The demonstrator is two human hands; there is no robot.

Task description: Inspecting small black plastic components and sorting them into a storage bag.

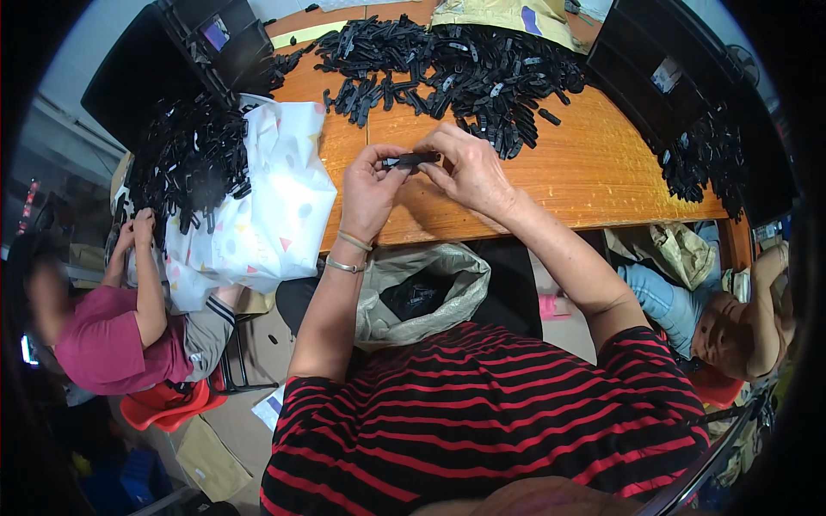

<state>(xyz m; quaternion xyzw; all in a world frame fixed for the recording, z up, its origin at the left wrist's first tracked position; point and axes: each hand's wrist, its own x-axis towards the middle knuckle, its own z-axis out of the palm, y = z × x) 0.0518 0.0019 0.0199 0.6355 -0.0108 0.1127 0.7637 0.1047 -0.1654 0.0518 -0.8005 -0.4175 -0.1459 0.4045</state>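
Over the front part of the wooden table, my left hand (370, 187) and my right hand (471, 168) meet at a small, narrow black plastic piece (415, 160). Both hands pinch it between thumb and fingers, one at each end. Its exact kind is too small to tell. Beyond my hands lies a broad heap of similar slim black pieces (508, 73), a few with pale marks. Below the table edge, an open woven sack (473, 279) rests at my lap, with something black inside.
On the left, more black pieces (185, 155) are heaped on a patterned white sheet (288, 189), where a co-worker in a maroon shirt (107, 340) handles some. Dark bins (641, 73) with spilling pieces stand at the right. Another person (731, 331) sits right. A brown sack (508, 19) lies at the back.
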